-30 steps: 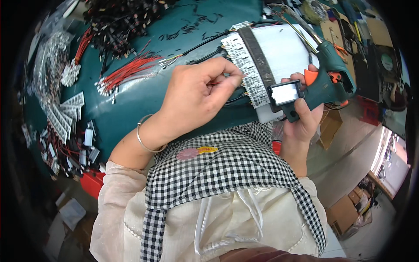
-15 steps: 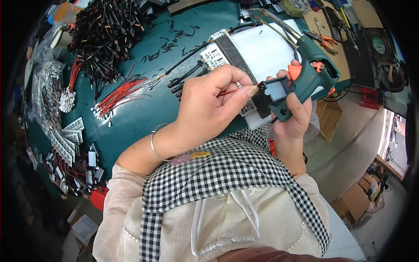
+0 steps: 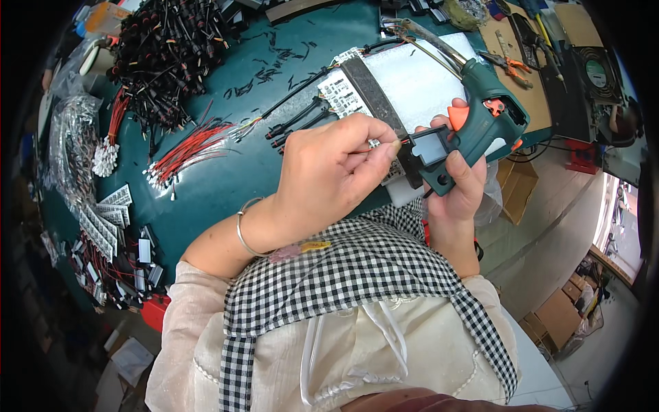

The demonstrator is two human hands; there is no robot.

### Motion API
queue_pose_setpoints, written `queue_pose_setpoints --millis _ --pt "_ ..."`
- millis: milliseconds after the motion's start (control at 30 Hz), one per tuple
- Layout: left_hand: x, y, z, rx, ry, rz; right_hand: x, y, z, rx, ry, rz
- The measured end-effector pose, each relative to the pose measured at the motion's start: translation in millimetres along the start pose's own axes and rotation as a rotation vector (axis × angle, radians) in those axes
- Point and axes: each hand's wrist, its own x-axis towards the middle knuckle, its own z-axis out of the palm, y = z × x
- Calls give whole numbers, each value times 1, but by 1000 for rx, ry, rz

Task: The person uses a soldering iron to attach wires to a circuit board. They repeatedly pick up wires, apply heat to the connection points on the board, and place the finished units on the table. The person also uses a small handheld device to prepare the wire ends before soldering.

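Observation:
My right hand (image 3: 461, 189) is wrapped round the dark green handle of a soldering gun (image 3: 491, 113) with an orange trigger. Its metal tip and feed tube point away to the upper left, over a white foam pad (image 3: 395, 72). My left hand (image 3: 336, 172) is closed in a pinch beside the gun's open black frame. A thin reddish wire shows at the fingertips; most of it is hidden by the fingers. Just beyond that hand, white circuit boards (image 3: 340, 93) with black cables lie along a dark bar (image 3: 377, 99) set across the pad.
On the green table (image 3: 226, 199) lie red and white wires (image 3: 195, 147), a heap of black cables (image 3: 168, 62) and scattered black offcuts (image 3: 268, 62). Bagged parts (image 3: 75, 147) and small boards (image 3: 99, 230) sit at left. Orange-handled pliers (image 3: 509, 66) lie at right.
The soldering gun has shifted slightly to the left and up in my right hand. My left hand stays pinched nearly in place, and less of the red wire shows.

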Motion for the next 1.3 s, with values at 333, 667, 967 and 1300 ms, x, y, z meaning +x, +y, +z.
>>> queue_pose_setpoints --millis 333,667,967,1300 --pt "3 4 -12 -173 -186 -283 2 0 -5 -36 -46 15" --pt "4 6 -16 -120 -236 -283 4 0 -8 -47 -98 -5" --pt "2 6 -12 1 -174 -169 3 0 -10 -68 -89 -25" --pt "-3 -3 1 -169 -96 -74 0 4 -7 -131 -36 -52"
